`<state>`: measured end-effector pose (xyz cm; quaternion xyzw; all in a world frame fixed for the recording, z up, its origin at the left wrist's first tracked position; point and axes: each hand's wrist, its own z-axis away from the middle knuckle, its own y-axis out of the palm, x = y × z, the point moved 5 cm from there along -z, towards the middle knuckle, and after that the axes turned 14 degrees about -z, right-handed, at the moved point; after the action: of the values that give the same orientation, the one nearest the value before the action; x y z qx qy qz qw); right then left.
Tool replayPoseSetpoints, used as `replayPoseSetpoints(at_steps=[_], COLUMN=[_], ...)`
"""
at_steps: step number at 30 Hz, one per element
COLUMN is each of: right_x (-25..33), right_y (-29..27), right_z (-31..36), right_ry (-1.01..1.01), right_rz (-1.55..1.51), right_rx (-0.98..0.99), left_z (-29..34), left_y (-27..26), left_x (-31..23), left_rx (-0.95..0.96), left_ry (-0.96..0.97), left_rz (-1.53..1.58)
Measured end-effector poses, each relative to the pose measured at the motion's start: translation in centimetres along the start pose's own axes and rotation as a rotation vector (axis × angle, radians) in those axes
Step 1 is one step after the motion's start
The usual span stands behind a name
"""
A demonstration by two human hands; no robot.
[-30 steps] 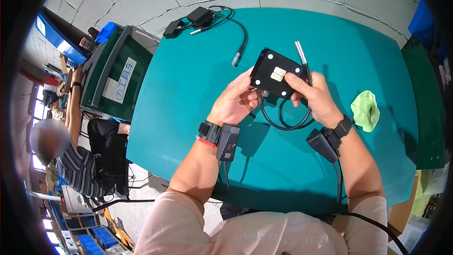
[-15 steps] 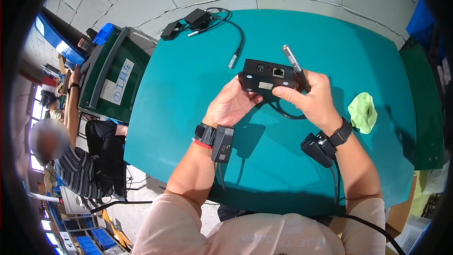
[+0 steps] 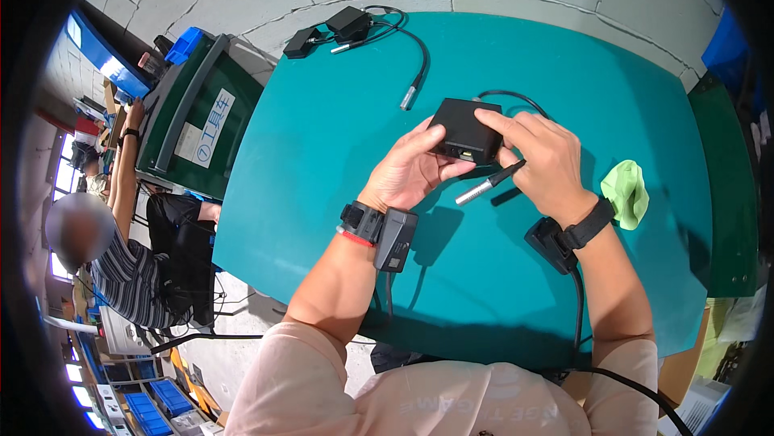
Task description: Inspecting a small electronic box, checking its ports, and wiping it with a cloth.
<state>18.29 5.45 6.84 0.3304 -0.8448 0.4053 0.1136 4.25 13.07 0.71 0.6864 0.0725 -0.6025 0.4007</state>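
Observation:
A small black electronics box with ports on its near side is held above the table. My left hand is closed round its left side, with the thumb on the edge and the fingers underneath. My right hand rests its index finger on the box's top right and also grips a black cable ending in a silver round connector, which points down and left. That cable loops out behind the box toward the right. The other end of the cable is hidden.
On the green table, two linked black boxes with cables lie at the far left. A light green cloth lies to the right. A dark green cabinet stands left, near a seated person. A block wall bounds the back.
The box has been tipped over, so its ports have swung from facing up to the near side. The connector in my right hand has turned from pointing up to pointing down and left.

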Motion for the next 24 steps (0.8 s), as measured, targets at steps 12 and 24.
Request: replayPoseSetpoints(at_steps=[12,24], right_x=[-5.1,-5.8], right_y=[0.4,3.7], right_z=[1.1,2.4], right_ry=[0.747,1.061], right_rz=[-0.709,-1.619], right_rx=[-0.19,-0.198], left_z=[-0.6,-0.7], left_y=[-1.3,-0.8], left_x=[0.0,-0.5], left_rx=[-0.141,-0.165], left_ry=[0.02,0.097], left_rz=[0.046,-0.035])
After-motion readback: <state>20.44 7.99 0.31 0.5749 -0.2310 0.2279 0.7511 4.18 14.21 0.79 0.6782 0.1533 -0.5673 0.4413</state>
